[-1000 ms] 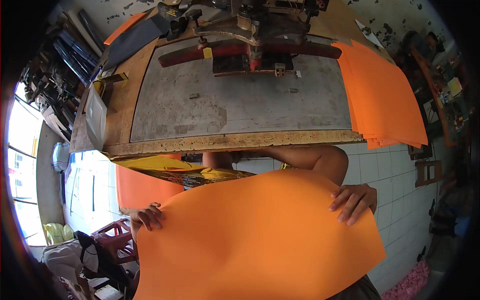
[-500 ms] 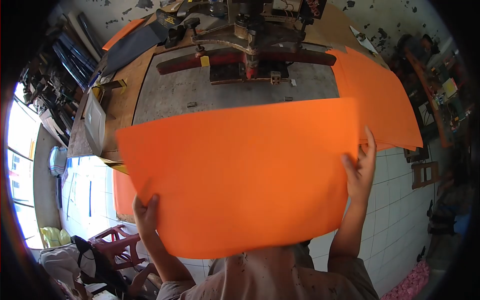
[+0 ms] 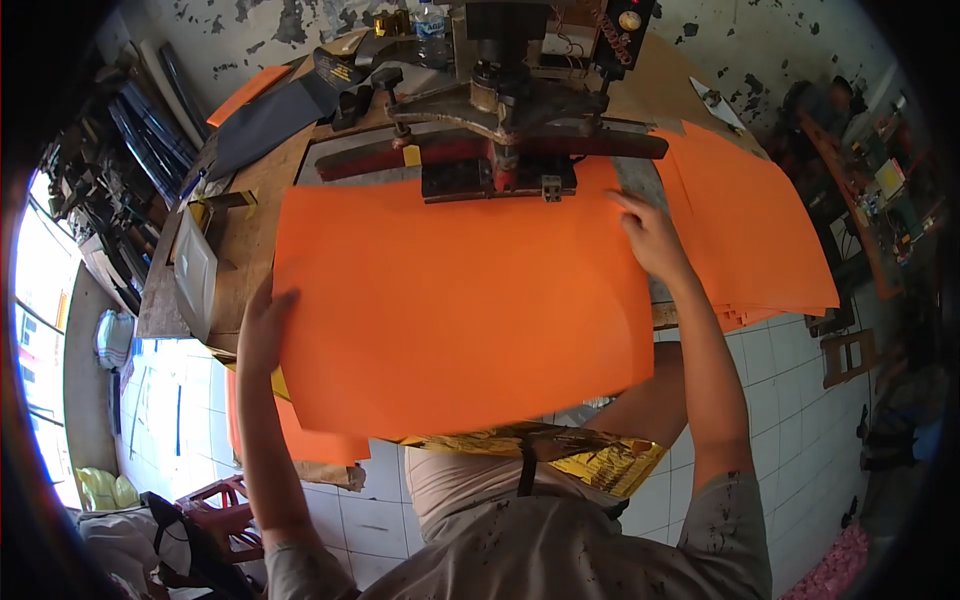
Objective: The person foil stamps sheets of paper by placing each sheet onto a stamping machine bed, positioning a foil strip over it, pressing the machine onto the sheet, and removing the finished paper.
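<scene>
A large orange sheet (image 3: pixel 460 310) lies partly over the grey press bed, its far edge under the press head (image 3: pixel 500 180) and its near edge overhanging the table front. My left hand (image 3: pixel 265 320) holds the sheet's left edge, thumb on top, other fingers hidden beneath or behind. At the far right part of the sheet is my right hand (image 3: pixel 645 230), its fingers closed on the edge. To the right of it lies a stack of orange sheets (image 3: pixel 755 220).
A clear tray-like piece (image 3: pixel 195 270) stands at the table's left edge. Dark sheets (image 3: pixel 265 125) and a water bottle (image 3: pixel 431 30) are at the back. Below the table front hangs gold foil (image 3: pixel 610 465). A red stool (image 3: pixel 225 510) stands lower left; a person (image 3: pixel 825 105) is far right.
The orange sheet has moved forward from my body, flattening over the press bed and reaching under the press head. Both my hands have moved forward with it.
</scene>
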The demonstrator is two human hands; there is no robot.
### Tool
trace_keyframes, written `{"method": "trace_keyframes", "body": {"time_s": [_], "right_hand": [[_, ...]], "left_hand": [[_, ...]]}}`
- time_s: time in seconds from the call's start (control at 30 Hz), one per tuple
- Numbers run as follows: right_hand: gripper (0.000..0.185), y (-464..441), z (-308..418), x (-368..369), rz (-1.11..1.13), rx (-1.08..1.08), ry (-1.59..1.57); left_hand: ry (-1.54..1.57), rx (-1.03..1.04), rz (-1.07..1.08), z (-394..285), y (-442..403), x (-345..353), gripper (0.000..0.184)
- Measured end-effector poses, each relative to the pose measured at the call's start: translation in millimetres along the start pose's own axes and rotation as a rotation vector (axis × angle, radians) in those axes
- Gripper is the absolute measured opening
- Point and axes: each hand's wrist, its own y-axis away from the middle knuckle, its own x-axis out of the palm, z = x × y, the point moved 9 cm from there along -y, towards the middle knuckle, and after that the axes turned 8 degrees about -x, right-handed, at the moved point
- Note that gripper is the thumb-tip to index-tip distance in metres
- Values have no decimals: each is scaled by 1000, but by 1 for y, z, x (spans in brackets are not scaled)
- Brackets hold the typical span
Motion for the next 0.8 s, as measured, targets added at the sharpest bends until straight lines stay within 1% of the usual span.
{"method": "trace_keyframes", "body": {"time_s": [0.03, 0.13, 0.23, 0.3, 0.33, 0.4, 0.5, 0.6, 0.7, 0.8], "right_hand": [[43, -17, -8, 3, 11, -19, 1], [44, -60, -34, 12, 3, -162, 164], [40, -109, -74, 27, 137, -272, 134], [32, -132, -74, 28, -33, -457, 334], [29, -136, -65, 28, -118, -545, 436], [28, -153, -72, 32, -93, -414, 263], [29, -169, -78, 35, -93, -363, 181], [28, -178, -84, 38, -83, -342, 146], [28, -185, -88, 39, -72, -331, 135], [28, -189, -90, 37, -63, -324, 129]], "left_hand": [[17, 14, 21, -2, -27, -3, 48], [-135, 23, 67, -13, -107, -5, 43], [-212, 83, 105, -30, -158, -1, 38], [-247, 122, 129, -26, -191, -6, 36], [-275, 135, 89, -25, -202, -10, 33], [-328, 165, 5, -24, -224, -19, 29], [-439, 188, -169, -16, -258, -39, 25], [-529, 394, -293, -20, -280, -55, 26], [-570, 396, -385, -20, -292, -60, 31], [-587, 345, -403, -17, -301, -59, 32]]}}
